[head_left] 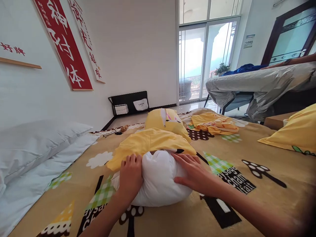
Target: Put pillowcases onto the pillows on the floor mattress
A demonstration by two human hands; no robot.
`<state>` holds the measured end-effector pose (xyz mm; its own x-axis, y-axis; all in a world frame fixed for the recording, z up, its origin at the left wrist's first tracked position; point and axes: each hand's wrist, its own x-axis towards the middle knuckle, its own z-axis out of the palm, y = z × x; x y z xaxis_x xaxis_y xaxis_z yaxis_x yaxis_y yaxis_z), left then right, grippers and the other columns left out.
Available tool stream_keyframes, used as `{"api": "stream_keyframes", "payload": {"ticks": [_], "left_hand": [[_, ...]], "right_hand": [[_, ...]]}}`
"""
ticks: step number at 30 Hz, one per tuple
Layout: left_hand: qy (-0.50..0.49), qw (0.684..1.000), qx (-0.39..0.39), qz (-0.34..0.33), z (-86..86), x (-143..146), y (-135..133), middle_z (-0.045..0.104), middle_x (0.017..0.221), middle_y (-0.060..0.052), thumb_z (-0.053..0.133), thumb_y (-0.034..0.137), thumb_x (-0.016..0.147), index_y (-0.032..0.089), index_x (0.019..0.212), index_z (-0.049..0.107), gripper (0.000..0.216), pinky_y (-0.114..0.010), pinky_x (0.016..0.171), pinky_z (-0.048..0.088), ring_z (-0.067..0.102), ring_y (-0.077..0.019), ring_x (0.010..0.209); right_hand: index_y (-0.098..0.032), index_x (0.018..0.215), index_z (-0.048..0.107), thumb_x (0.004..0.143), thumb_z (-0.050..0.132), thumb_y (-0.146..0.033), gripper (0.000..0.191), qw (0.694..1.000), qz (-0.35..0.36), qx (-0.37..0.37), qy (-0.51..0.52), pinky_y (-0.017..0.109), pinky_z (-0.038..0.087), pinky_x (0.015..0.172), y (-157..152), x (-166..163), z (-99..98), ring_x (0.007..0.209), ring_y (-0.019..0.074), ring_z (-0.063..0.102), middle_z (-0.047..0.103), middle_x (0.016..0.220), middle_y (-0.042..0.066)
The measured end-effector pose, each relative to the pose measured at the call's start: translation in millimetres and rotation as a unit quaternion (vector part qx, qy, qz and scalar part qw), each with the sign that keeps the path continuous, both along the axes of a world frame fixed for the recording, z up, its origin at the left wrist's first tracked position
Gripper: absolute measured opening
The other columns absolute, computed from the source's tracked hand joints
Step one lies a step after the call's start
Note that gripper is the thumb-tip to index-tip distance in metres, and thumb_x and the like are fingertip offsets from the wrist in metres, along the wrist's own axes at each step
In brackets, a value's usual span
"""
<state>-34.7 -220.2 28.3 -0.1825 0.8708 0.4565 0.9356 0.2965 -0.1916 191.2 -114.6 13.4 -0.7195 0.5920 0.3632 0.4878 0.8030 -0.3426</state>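
Head view: a puffy white pillow [158, 184] lies on a bed with a tan patterned blanket [177, 222], its near part bare and its far end passing out of sight at a yellow pillowcase [150, 140] spread just beyond. The person's left hand [130, 172] rests against the pillow's left side, fingers bent over beside the case's edge; the thumb is hidden, so how firmly it has hold cannot be told. The right hand [189, 169] lies on the right side, partly open, thumb against the white stuffing and fingers stretched out near the case's edge.

Beyond the case sits a yellow pillow [158, 120], with a rumpled yellow cloth [214, 124] to its right. White bedding [37, 141] lies along the left edge, a pair of glasses [109, 134] near its far end. At the far right, another person's arm [301, 60] reaches over a plastic-covered desk [237, 83] that carries blue fabric [247, 68].
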Motion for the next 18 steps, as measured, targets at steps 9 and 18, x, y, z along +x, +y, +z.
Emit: {"api": "stream_keyframes", "payload": {"ticks": [9, 18], "left_hand": [[-0.152, 0.967, 0.169, -0.114, -8.8, 6.1, 25.6, 0.055, 0.089, -0.007, 0.045, 0.002, 0.072, 0.02, 0.088, 0.047, 0.024, -0.036, 0.076, 0.042, 0.05, -0.0242, 0.088], [-0.184, 0.976, 0.102, -0.051, 8.6, -1.4, 30.4, 0.056, 0.079, -0.005, 0.041, 0.006, 0.069, 0.023, 0.075, 0.036, 0.019, -0.032, 0.067, 0.038, 0.055, -0.0235, 0.081]], "right_hand": [[-0.021, 0.116, 0.058, 0.085, 0.046, -0.019, 0.033, 0.994, -0.054, 0.087, -0.033, 0.03, 0.044, 0.068, -5.7, -27.2, -29.2, 0.084, 0.0224, 0.058, 0.059, 0.099, 0.009], [-0.014, 0.101, 0.064, 0.087, 0.038, -0.011, 0.03, 0.971, -0.085, 0.111, -0.192, 0.032, 0.05, 0.062, -1.6, -76.7, 9.9, 0.075, 0.0235, 0.066, 0.06, 0.103, 0.017]]}}
